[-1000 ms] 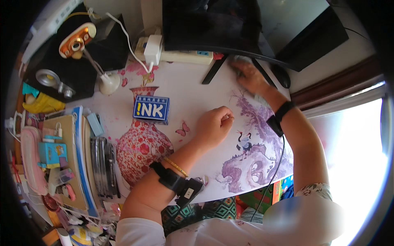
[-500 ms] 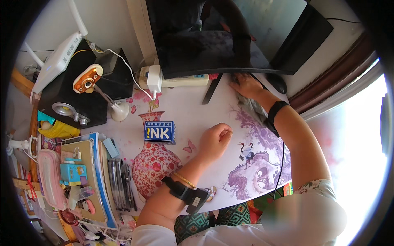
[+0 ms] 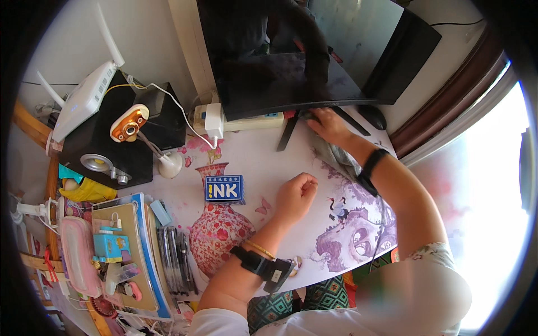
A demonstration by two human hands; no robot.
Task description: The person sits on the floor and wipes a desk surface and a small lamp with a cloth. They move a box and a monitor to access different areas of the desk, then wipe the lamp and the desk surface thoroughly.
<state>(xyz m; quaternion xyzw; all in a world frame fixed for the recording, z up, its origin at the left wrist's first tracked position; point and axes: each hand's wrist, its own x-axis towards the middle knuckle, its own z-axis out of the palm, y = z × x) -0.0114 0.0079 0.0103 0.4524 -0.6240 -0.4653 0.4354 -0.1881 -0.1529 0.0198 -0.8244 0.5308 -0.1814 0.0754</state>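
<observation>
My right hand (image 3: 329, 126) reaches to the monitor's stand, just under the screen's lower edge, with a crumpled grey cloth (image 3: 341, 159) gripped under its fingers and pressed to the desk. The cloth trails back beneath my right wrist; the fingertips are partly in shadow. My left hand (image 3: 298, 193) rests on the printed desk cover as a loose fist, with nothing seen in it. To the left of that fist sits a small blue box (image 3: 224, 190).
A black monitor (image 3: 291, 61) spans the back, a mouse (image 3: 372, 116) beside its stand. A white power strip (image 3: 246, 121), an orange webcam (image 3: 129, 124) and a black speaker (image 3: 92, 154) stand left. Pens (image 3: 176, 260), notebooks (image 3: 126, 213) and a pink case (image 3: 80, 255) crowd the left side.
My right hand and the cloth have shifted slightly left along the monitor's stand. The whole view has also moved a little; my left fist stays on the desk.
</observation>
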